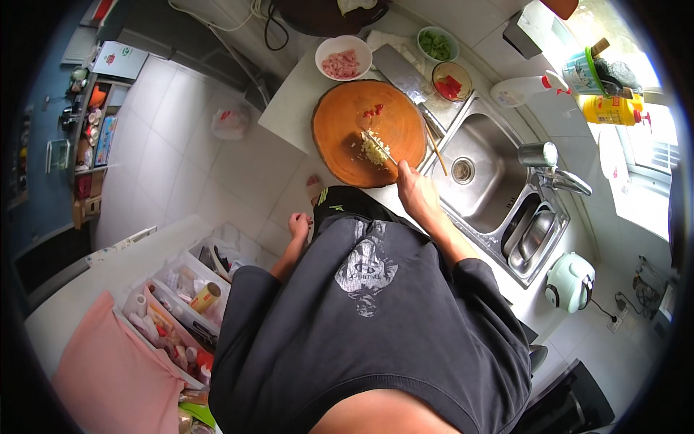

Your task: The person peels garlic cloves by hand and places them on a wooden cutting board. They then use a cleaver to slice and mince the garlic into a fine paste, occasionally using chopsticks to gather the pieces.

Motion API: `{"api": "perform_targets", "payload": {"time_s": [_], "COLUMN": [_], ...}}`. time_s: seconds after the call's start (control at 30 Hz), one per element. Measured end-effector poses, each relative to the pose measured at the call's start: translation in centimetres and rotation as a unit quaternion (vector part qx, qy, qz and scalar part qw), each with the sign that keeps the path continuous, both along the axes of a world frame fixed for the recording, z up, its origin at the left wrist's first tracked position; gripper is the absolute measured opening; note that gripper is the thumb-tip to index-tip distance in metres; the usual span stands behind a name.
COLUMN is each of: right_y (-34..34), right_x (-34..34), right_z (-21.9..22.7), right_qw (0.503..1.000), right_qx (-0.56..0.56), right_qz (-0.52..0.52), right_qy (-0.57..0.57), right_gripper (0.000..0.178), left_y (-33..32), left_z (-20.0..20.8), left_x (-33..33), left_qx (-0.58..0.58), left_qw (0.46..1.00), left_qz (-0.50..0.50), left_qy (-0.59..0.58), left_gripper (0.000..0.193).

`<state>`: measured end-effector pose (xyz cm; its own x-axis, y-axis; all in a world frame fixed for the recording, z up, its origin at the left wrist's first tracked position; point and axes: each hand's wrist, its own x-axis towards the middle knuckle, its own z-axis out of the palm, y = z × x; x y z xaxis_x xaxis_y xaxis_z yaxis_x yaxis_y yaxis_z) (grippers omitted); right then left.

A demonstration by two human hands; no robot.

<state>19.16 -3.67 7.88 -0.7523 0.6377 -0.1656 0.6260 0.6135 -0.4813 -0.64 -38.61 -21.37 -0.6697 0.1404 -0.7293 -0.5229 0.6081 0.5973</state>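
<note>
My right hand (417,189) grips a thin knife (381,148), seen nearly edge-on from above. Its blade is over a pile of finely chopped pale bits (374,150), perhaps garlic, on a round wooden cutting board (338,116). Small pieces of chopped red pepper (374,111) sit just above that pile. Low by my left side hangs my left hand (299,226), away from the board, with fingers loosely bent and nothing visible in them. A wide-bladed cleaver (400,72) lies on the counter behind the board, and a chopstick (437,150) rests at its right edge.
Behind the board stand a white bowl of chopped pink meat (341,64), a bowl of green pieces (435,45) and a glass bowl of red pepper (450,81). A steel sink (477,192) with a faucet (564,179) is at right. Storage bins (177,289) stand at left.
</note>
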Motion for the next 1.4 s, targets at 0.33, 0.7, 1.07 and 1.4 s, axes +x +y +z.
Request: {"api": "perform_targets", "payload": {"time_s": [0.33, 0.7, 1.07, 1.4], "right_y": [-1.5, -2.9, -1.8, -0.7], "right_x": [-0.6, -0.7, -0.8, -0.5], "right_z": [-0.7, -1.0, -0.4, -0.3], "right_qw": [1.000, 1.000, 0.999, 0.999], "right_qx": [-0.005, -0.015, 0.021, 0.004], "right_qz": [0.020, 0.028, 0.029, 0.032], "right_qy": [0.004, 0.000, -0.002, 0.001], "right_gripper": [0.012, 0.011, 0.009, 0.013], "left_y": [-0.1, -0.6, -2.1, -0.9], "left_z": [-1.0, -0.2, -1.6, -1.1], "left_x": [-0.1, -0.4, -0.4, -0.3], "left_qx": [0.017, 0.010, 0.015, -0.006], "left_qw": [1.000, 1.000, 1.000, 1.000], "left_qz": [0.003, -0.012, -0.011, -0.020], "left_qy": [-0.010, 0.000, -0.009, 0.002], "left_gripper": [0.021, 0.020, 0.021, 0.022]}}
